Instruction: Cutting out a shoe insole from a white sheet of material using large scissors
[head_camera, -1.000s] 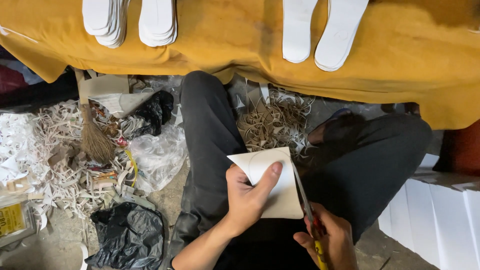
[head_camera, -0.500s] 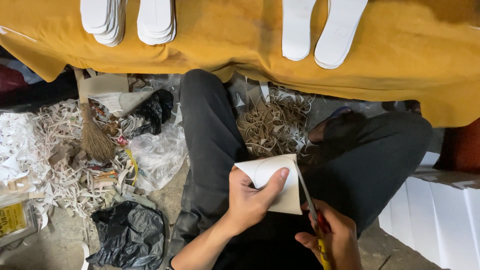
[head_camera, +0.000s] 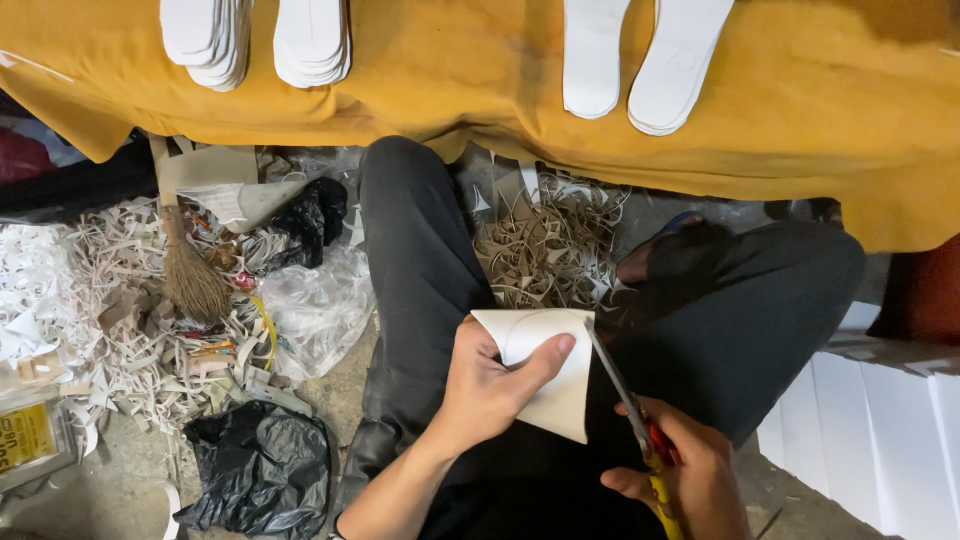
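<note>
L hand (head_camera: 487, 388) at approx 6 o'clock of frame, clenched on a white sheet (head_camera: 545, 365): thumb lies across its face, fingers behind. Sheet sits above the lap, slightly curled, a faint curved line visible near its top edge.

R hand (head_camera: 690, 478) at 5 o'clock, wrapped round scissors (head_camera: 630, 410) w/ red-and-yellow handles. Blades point toward 11 o'clock, running along the sheet's right edge and touching it; can't tell how wide the blades stand.

Person seated, dark trousers (head_camera: 420, 270); one knee up at 12 o'clock of the hands, other leg out toward 3 o'clock.

Mustard-yellow cloth (head_camera: 480, 100) spans the top of frame. On it: stacks of white insole shapes (head_camera: 312, 40) at 11 o'clock, a single pair (head_camera: 640, 55) at 1 o'clock.

Floor: curled tan offcuts (head_camera: 545, 235) between the legs, just past the sheet at 12. More pale scraps (head_camera: 90, 290) at 9 o'clock w/ a small broom (head_camera: 190, 275) lying in them. Clear plastic bag (head_camera: 320, 310) beside the left thigh; black plastic bag (head_camera: 260, 470) at 7 o'clock. White boxes (head_camera: 880, 420) at 4 o'clock.
</note>
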